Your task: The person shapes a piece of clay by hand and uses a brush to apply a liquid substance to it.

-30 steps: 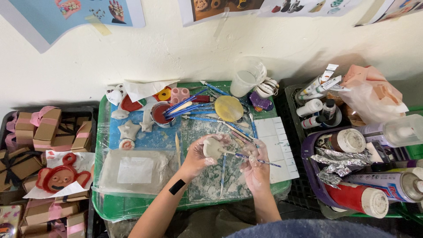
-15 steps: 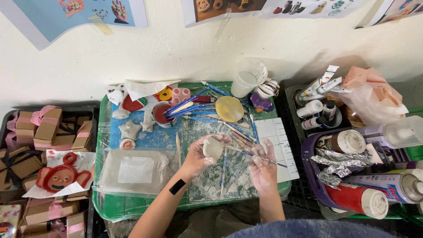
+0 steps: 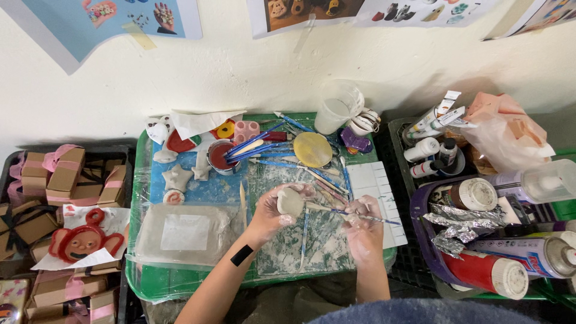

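**Clay piece in our left hand, blue tool back in our right**

Half a second ago our right hand (image 3: 362, 223) lay lower on the green tray (image 3: 180, 287), fingers spread and apart from the clay. Now it has risen level with the clay piece (image 3: 290, 201) and sits just to its right, with a thin blue modelling tool (image 3: 366, 217) crossing it. Our left hand (image 3: 273, 210) has kept its place and its hold; the rest of the tray looks unchanged.

Our left fingers curl around the pale clay piece, closed on it from below and from the side, with the thumb against its near edge. The piece sits near the middle of the tray, above the smeared work surface. Our right fingers are drawn together and pinched on the tool's shaft, whose tip points left toward the clay and whose far end reaches right over the white palette (image 3: 378, 192) at the tray's right edge.

Beyond the clay, toward the tray's far edge, lie a yellow disc (image 3: 312, 149), a red paint cup (image 3: 219, 157) and a fan of blue tools (image 3: 264, 144). Left of the clay rests a wrapped grey clay block (image 3: 183, 231).

We cannot tell whether the tool tip touches the clay, since fingers cover the meeting point. The clay's shape is hard to read under our grip. Our lap hides the tray's near edge.
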